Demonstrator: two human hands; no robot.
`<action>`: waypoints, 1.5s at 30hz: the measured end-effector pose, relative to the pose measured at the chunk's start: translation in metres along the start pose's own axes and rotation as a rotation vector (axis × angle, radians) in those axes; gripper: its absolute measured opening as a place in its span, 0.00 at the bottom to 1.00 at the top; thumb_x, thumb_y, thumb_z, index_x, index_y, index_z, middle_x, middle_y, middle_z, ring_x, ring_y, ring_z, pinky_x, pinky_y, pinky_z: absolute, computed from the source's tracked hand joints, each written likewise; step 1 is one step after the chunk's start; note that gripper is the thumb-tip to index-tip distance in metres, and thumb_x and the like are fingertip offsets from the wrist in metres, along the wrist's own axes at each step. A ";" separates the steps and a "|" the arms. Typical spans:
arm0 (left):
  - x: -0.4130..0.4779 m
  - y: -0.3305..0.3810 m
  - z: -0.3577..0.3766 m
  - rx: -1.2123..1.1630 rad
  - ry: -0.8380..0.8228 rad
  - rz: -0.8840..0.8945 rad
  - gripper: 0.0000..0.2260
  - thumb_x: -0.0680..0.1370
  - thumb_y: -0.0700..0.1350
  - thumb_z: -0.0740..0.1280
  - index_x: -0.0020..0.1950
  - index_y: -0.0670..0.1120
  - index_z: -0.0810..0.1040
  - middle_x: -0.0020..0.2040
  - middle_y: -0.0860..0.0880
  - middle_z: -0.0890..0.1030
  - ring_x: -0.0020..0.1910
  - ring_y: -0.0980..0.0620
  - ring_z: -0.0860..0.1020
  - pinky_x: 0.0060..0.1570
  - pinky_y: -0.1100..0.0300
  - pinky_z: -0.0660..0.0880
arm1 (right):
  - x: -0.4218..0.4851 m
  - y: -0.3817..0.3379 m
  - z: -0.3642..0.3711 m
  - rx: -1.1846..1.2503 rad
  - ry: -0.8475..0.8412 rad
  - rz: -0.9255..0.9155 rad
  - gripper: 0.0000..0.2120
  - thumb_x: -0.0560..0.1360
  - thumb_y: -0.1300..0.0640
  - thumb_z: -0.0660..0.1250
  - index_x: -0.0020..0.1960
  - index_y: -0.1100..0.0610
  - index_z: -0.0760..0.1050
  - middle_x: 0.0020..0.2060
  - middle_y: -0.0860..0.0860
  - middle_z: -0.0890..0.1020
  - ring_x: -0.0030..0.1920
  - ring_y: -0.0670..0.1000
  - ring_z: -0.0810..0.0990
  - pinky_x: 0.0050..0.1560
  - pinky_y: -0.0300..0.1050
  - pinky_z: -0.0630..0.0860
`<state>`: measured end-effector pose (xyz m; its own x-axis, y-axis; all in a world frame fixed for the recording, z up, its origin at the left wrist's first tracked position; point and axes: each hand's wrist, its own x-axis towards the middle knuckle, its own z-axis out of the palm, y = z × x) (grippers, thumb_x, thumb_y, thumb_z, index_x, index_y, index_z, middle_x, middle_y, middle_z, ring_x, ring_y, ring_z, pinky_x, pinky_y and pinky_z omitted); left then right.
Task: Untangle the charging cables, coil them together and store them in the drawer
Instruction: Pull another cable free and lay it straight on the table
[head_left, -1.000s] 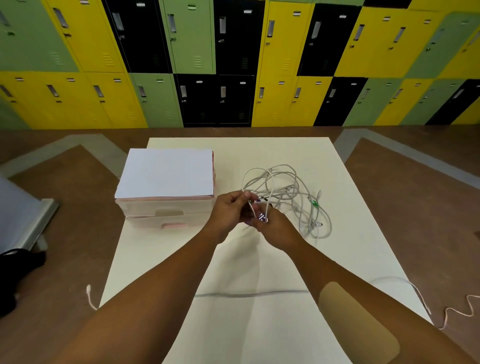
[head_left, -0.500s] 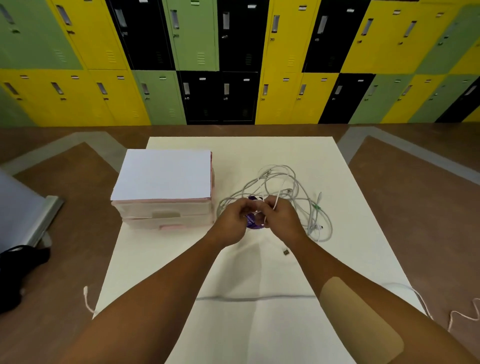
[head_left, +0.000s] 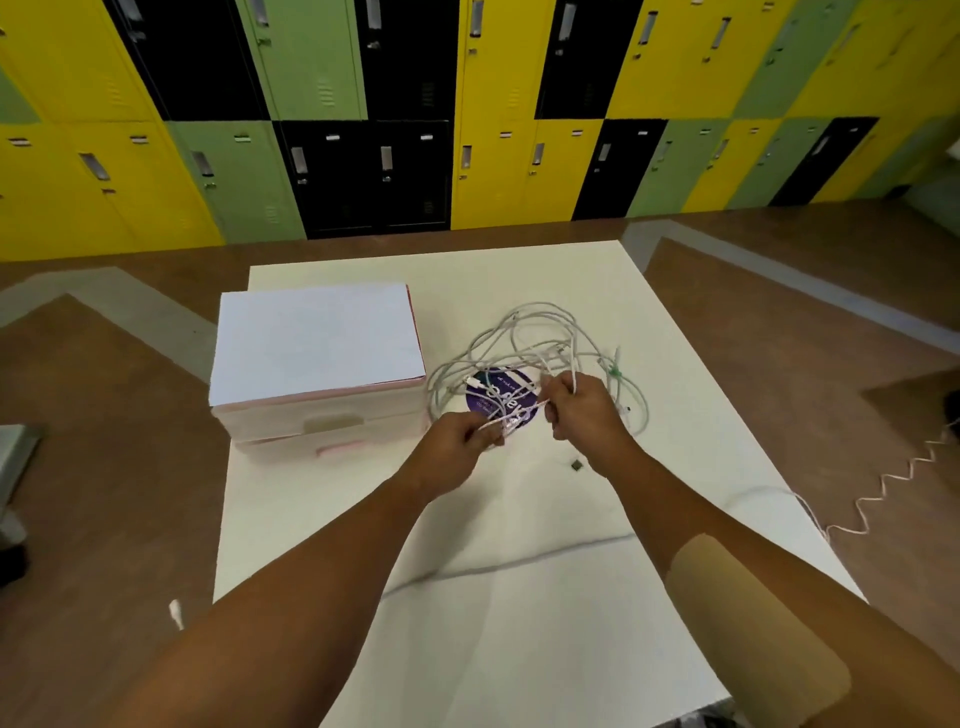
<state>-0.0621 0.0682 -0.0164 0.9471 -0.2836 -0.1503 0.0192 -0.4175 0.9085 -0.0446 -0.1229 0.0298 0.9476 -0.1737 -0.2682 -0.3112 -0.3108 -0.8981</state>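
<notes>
Loosely looped, perhaps knotted, thin white cables (head_left: 524, 357); both hands (head_left: 457, 441) (head_left: 584, 410) pinch strands.

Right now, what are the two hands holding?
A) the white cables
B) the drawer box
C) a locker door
A: the left hand and the right hand each pinch strands of the white cables above the table, while the drawer box stands beside them with no hand on it.
</notes>
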 end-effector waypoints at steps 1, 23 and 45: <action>-0.008 -0.002 -0.001 -0.036 -0.010 -0.010 0.14 0.82 0.49 0.65 0.37 0.50 0.79 0.29 0.60 0.76 0.30 0.62 0.71 0.35 0.66 0.66 | -0.003 0.007 0.001 -0.020 -0.002 0.055 0.12 0.79 0.55 0.65 0.39 0.59 0.74 0.27 0.54 0.74 0.27 0.52 0.69 0.29 0.43 0.67; -0.108 -0.073 -0.064 0.048 -0.024 -0.197 0.06 0.78 0.40 0.68 0.44 0.45 0.84 0.37 0.49 0.84 0.30 0.60 0.77 0.37 0.62 0.74 | -0.089 0.046 0.115 -0.787 -0.506 -0.450 0.12 0.81 0.57 0.60 0.62 0.53 0.78 0.52 0.51 0.82 0.52 0.53 0.79 0.52 0.48 0.75; -0.159 -0.092 -0.082 0.490 0.021 -0.107 0.10 0.79 0.51 0.66 0.40 0.49 0.77 0.37 0.53 0.79 0.38 0.53 0.75 0.40 0.59 0.72 | -0.109 0.055 0.130 -0.893 -0.567 -0.326 0.11 0.82 0.54 0.58 0.55 0.46 0.79 0.51 0.47 0.81 0.52 0.51 0.79 0.52 0.46 0.74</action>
<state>-0.1883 0.2228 -0.0437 0.9543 -0.2021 -0.2201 -0.0318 -0.8010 0.5978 -0.1556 0.0003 -0.0358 0.8184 0.4216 -0.3904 0.2351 -0.8657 -0.4420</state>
